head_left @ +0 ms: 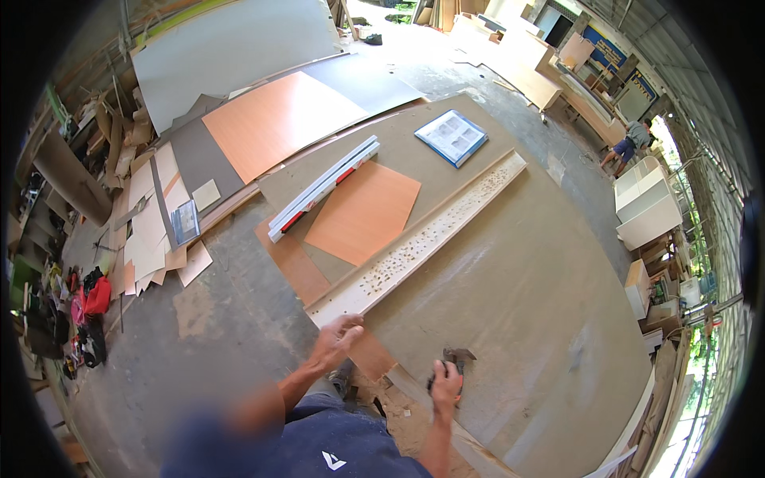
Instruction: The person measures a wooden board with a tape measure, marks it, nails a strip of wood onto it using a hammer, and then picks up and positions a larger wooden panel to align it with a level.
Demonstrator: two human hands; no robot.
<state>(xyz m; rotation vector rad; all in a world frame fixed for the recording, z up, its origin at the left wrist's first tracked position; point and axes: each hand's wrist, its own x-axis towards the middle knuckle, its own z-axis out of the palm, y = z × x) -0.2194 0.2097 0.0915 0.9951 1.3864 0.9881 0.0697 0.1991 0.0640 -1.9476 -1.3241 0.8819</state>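
Note:
My left hand (336, 338) is spread open, fingers resting at the near end of a long pale board (414, 247) peppered with small holes, lying on a big brown work surface (526, 303). My right hand (445, 384) is closed around a dark hand tool (456, 358) just above that surface, near its front edge. An orange square panel (365, 211) lies left of the holed board. Beyond it lie a long grey and red straightedge (323, 187) and a blue-edged booklet (452, 137).
Large orange (279, 119) and grey sheets (231, 48) lie on the concrete floor at the back left. Offcuts and clutter line the left wall. A white cabinet (645, 203) stands at right, with another person (629, 143) bent over beyond it.

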